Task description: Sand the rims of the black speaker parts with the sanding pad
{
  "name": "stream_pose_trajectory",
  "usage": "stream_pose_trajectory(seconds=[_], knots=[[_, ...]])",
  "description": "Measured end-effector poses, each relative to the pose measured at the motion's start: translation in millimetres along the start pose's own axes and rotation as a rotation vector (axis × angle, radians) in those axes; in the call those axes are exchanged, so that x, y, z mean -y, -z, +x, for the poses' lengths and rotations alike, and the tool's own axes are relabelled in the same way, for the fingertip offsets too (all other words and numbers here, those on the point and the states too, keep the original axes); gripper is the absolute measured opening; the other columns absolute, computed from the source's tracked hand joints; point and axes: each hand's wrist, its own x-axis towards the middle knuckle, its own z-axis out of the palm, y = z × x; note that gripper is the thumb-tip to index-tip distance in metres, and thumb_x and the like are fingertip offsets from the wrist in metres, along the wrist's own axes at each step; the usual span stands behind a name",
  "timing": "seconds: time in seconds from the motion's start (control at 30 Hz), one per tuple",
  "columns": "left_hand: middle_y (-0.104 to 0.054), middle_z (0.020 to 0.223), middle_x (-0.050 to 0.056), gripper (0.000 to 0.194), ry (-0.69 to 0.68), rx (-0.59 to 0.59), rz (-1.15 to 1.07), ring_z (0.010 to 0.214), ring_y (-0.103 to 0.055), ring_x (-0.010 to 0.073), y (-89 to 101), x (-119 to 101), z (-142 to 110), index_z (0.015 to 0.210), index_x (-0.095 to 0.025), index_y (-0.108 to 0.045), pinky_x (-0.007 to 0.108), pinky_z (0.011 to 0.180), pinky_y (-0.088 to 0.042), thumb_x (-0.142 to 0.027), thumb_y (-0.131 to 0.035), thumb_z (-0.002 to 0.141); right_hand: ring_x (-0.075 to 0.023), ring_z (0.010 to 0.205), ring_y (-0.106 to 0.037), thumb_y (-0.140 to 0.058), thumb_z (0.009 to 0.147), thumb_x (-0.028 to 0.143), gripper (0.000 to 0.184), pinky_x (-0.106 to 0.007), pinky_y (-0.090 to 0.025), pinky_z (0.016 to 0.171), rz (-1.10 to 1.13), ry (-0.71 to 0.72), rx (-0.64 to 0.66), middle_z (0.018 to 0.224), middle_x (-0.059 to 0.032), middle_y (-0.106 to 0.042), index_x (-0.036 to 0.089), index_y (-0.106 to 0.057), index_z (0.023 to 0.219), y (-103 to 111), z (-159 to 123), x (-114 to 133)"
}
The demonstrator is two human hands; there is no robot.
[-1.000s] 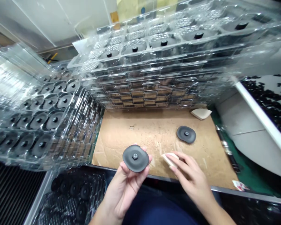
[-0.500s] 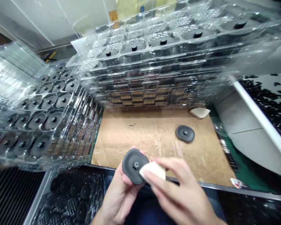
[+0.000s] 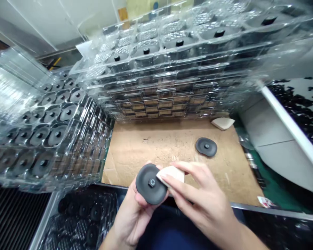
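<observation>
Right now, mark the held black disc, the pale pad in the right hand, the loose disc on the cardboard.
Held black disc point(image 3: 151, 183): head view, on its raised centre.
Pale pad point(image 3: 173, 172): head view, on its exposed upper face.
Loose disc point(image 3: 206, 146): head view, on its raised centre.

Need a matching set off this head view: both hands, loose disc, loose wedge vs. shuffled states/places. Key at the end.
Column 1
1. Left hand
2. Right hand
3. Loose disc
4. Loose wedge

Column 2
A. Off-white, by the far right corner of the cardboard
B. Holds a dark disc
C. Dark grey, lying on the cardboard
D. Holds an off-white wedge

Pairs: 1-B, 2-D, 3-C, 4-A
</observation>
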Motion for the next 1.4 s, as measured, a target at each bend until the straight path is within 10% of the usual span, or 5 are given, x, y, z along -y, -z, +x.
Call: stream_pose_trajectory(seconds=[1.07, 1.23, 1.4], knots=[[-0.07, 0.102, 0.003, 0.053, -0.065, 0.085, 0.077, 0.095, -0.063, 0.0196, -13.7, -3.5, -1.7, 0.099, -0.027, -0.067, 0.026, 0.085, -0.048, -0.027, -0.083, 0.048, -0.0196, 0.091, -0.053, -0.056, 0.075, 0.008, 0.037, -0.031, -0.049, 0.074, -0.038, -0.055, -0.058, 0.105, -0.0088, -0.055, 0.025, -0.065, 0.107, 2.6, -1.1, 13.4], [-0.067, 0.107, 0.002, 0.058, -0.063, 0.037, 0.066, 0.098, -0.062, 0.0229, -15.8, -4.7, -0.6, 0.099, -0.028, -0.067, 0.027, 0.08, -0.051, -0.026, -0.084, 0.044, -0.0204, 0.084, -0.062, -0.053, 0.083, 0.038, 0.025, -0.029, -0.052, 0.071, 0.517, -0.598, -0.084, 0.091, -0.0066, -0.066, 0.024, -0.071, 0.092, -0.2, -15.1, -12.2], [-0.062, 0.118, 0.007, 0.059, -0.067, 0.023, 0.058, 0.105, -0.059, 0.0277, -7.8, -2.1, 4.9, 0.105, -0.026, -0.064, 0.03, 0.083, -0.052, -0.029, -0.082, 0.049, -0.0142, 0.043, -0.055, -0.047, 0.082, 0.056, 0.047, -0.019, -0.039, 0.032, 0.678, -1.041, -0.155, 0.053, -0.0037, -0.061, 0.014, -0.069, 0.088, -25.5, -37.1, -38.4]])
